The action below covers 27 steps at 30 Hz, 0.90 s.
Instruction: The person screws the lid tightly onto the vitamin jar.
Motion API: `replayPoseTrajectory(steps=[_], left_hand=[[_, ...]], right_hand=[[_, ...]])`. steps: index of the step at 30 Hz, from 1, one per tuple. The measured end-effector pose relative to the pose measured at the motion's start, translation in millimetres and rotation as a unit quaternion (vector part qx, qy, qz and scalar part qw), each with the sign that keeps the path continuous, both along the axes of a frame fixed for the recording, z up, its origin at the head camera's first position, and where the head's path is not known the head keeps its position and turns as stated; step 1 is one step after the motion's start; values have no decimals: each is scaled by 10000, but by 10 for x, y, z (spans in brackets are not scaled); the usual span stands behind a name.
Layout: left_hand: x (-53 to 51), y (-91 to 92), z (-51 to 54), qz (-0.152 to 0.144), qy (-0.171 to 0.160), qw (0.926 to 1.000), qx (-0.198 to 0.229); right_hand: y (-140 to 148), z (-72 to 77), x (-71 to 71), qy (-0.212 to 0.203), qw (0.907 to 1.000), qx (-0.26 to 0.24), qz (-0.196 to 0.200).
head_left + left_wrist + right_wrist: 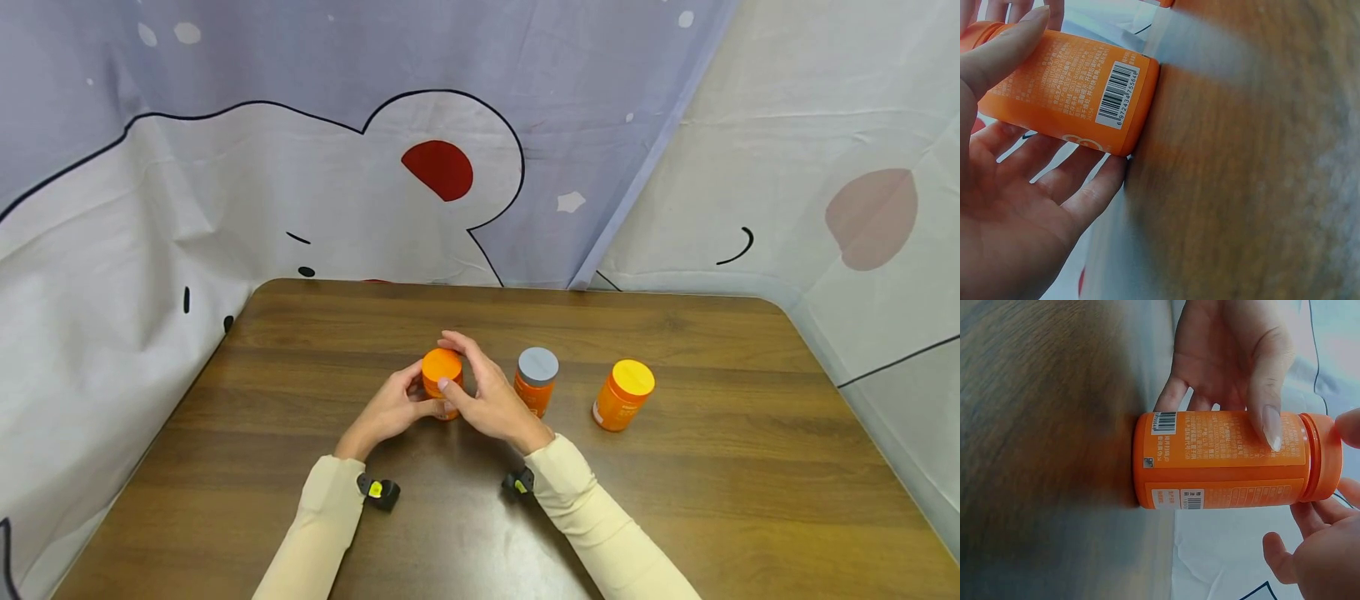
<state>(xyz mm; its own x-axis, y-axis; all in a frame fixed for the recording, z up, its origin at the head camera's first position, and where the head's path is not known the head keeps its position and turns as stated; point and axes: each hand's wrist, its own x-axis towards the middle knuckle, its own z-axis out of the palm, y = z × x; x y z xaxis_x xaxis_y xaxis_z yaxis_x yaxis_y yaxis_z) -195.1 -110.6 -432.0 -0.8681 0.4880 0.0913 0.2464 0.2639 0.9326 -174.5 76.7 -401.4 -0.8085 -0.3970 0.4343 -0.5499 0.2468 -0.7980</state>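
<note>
An orange bottle with an orange lid (442,365) stands upright on the table, between both hands. My left hand (392,407) holds its body from the left, the thumb across the printed label. A barcode shows low on the bottle (1079,81) in the left wrist view. My right hand (491,403) is at the top, with thumb and fingers around the lid (1327,456) in the right wrist view. The lid sits on the bottle's neck, and a narrow groove shows beneath it. Whether it is loose I cannot tell.
Just right of my right hand stands an orange bottle with a grey lid (537,375), partly hidden by that hand. Farther right is an orange bottle with a yellow lid (622,398). The brown wooden table (720,483) ends at a printed curtain (315,192) behind.
</note>
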Motion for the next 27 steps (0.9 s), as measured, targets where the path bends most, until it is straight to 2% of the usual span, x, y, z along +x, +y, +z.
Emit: replayPoseTrajectory(steps=[3,10,13,18,23,27], left_hand=[[-2,2,-8,5,-26,10000,44],[-2,-3,-20,-113,154,9997,133],[-3,-5,-16,-86,117,9999,92],[-10,-1,-6,23,-23,10000,-33],[-2,11,30,70,-145,9998,-125],[82,34,204,-15,-159,9998,-104]], right_hand=[[1,-6,1,14,10000,19,-47],[-27,-19,11,-70,9979,179,-615],[-32,-23,18,-179,9970,230,-712],[-30,-25,14,-151,9979,134,-612],[-14,-23,0,-11,9997,-10,-240],[-6,-19,-10,-20,10000,-24,-71]])
